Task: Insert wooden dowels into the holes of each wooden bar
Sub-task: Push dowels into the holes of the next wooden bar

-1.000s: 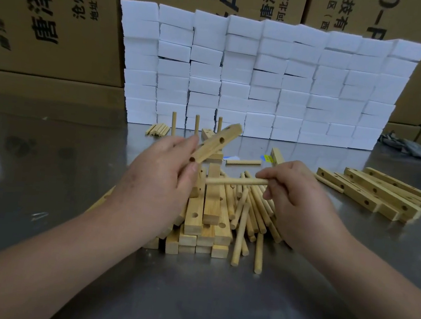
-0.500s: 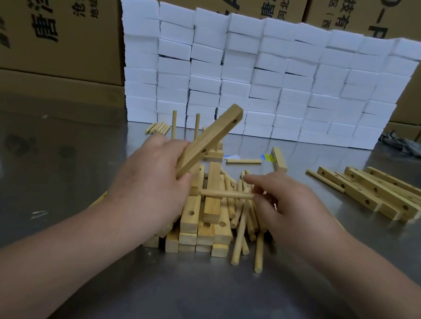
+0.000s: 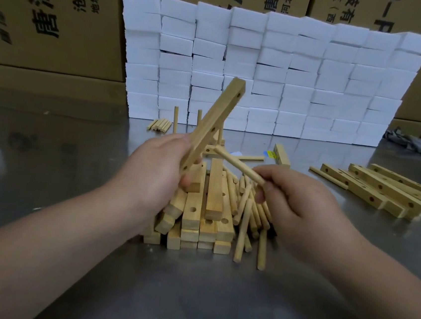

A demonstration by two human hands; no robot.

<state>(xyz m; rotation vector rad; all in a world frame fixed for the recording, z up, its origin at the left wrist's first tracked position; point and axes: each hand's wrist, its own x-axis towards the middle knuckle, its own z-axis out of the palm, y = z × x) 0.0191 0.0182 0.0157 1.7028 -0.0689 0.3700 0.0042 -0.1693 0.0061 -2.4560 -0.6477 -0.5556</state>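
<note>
Left hand (image 3: 156,169) grips a pale drilled wooden bar (image 3: 214,123) tilted toward one o'clock; right hand (image 3: 300,207) pinches a round light wooden dowel (image 3: 238,165) pointing ten o'clock.

A small factory or warehouse assembly station: large shipping cartons (image 3: 49,25) printed with Chinese text stand along the back, a wall of identical white foam blocks (image 3: 265,69) stands before them, and a steel worktop (image 3: 48,155) carries batches of drilled wooden bars (image 3: 383,188) and loose dowels (image 3: 243,222).
</note>
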